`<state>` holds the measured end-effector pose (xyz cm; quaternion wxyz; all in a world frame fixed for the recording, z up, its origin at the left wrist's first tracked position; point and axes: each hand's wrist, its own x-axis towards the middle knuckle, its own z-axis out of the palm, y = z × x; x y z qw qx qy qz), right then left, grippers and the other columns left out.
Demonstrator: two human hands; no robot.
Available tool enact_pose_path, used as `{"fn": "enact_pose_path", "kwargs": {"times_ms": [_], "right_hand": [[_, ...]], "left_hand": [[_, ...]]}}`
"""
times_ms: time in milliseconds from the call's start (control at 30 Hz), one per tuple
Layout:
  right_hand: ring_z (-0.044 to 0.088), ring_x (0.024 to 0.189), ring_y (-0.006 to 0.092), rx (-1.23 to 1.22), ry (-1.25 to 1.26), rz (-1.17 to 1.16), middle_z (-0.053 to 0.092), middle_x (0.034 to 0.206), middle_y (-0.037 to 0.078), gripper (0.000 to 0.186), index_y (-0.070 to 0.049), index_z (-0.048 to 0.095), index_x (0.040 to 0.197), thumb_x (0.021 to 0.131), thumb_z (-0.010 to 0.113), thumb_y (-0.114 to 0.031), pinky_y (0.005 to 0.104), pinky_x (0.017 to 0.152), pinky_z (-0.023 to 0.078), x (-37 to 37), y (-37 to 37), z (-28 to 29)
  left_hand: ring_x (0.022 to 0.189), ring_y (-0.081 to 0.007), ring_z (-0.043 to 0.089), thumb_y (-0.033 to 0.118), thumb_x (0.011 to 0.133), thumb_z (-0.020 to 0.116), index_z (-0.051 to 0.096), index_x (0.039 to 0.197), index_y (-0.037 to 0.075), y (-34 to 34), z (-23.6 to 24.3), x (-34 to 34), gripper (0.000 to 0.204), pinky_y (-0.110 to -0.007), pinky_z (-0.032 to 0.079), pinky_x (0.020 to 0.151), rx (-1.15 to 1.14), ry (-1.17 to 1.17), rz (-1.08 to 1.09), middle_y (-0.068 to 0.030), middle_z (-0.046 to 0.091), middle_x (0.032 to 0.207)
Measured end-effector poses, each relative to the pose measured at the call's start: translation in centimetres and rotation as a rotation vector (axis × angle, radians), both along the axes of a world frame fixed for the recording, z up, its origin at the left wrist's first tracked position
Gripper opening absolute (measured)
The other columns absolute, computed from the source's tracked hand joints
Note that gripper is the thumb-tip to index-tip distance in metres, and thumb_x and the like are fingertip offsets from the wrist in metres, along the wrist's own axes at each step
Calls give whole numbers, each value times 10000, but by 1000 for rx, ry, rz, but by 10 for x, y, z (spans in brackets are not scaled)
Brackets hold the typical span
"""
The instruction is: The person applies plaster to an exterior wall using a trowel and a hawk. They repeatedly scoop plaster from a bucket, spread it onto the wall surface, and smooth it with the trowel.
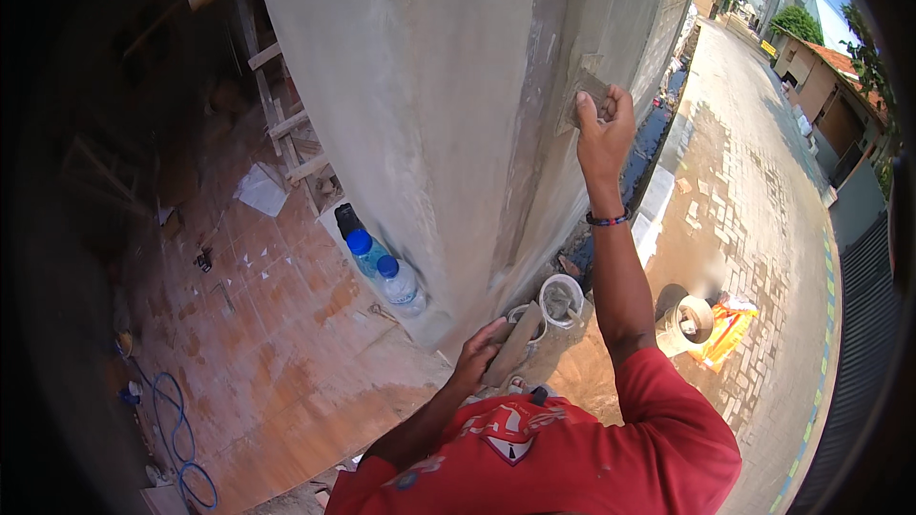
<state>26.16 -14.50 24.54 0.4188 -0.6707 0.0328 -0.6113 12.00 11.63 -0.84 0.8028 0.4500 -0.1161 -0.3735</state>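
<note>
My right arm is raised, and my right hand (605,133) is closed round a small flat plastering float (586,93). The float lies against the grey plastered wall (401,67), near its right-hand corner. Low in front of my body, my left hand (476,357) grips the edge of a flat, narrow grey-brown board (516,347); its fingers are partly hidden. Just past the board stands a white bucket (561,299) with grey material inside. A second pale bucket (535,317) is partly covered by the board.
Two blue-capped plastic bottles (399,288) stand on a ledge by the wall's foot. A wooden ladder (278,119) leans left, above a tiled floor with a blue hose (181,424). On the right, a ditch (655,129) borders a paved street; a round container (689,321) and orange-yellow bag (732,332) stand there.
</note>
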Motion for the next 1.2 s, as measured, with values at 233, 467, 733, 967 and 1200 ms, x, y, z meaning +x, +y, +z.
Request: {"fn": "enact_pose_path", "kwargs": {"times_ms": [233,467,733,967,1200], "right_hand": [[574,785,83,313,48,254,616,879,73,307,58,490,1075,862,649,-96,209,666,464,-27,-11,-9],[572,817,101,160,-3,306,604,918,82,330,62,485,1097,860,653,-94,224,707,475,-36,40,56],[533,721,78,598,492,215,534,820,23,235,-26,487,984,854,641,-146,241,545,485,-47,7,-153],[533,689,76,722,95,543,528,819,-11,107,-96,499,942,872,580,-97,279,542,537,-85,-22,-86],[571,662,107,319,91,313,555,811,32,125,-45,498,946,880,589,-101,260,521,531,-92,17,8]], "left_hand": [[1104,-181,550,-31,855,421,385,1401,67,-7,-1,-6,556,-301,436,957,22,23,32,-135,512,1293],[1097,-175,553,-29,859,420,385,1401,68,-12,1,-9,551,-298,446,942,43,39,-2,-130,511,1296],[1105,-176,552,-24,872,428,391,1399,86,-10,-2,-13,539,-305,463,922,-27,138,21,-125,509,1307],[1032,-152,581,-23,872,427,396,1398,85,-9,-12,-5,537,-297,467,903,-60,94,27,-111,554,1237],[1016,-140,581,-3,879,440,413,1390,98,-17,-15,0,522,-287,474,882,-144,65,-34,-109,566,1209]]}}
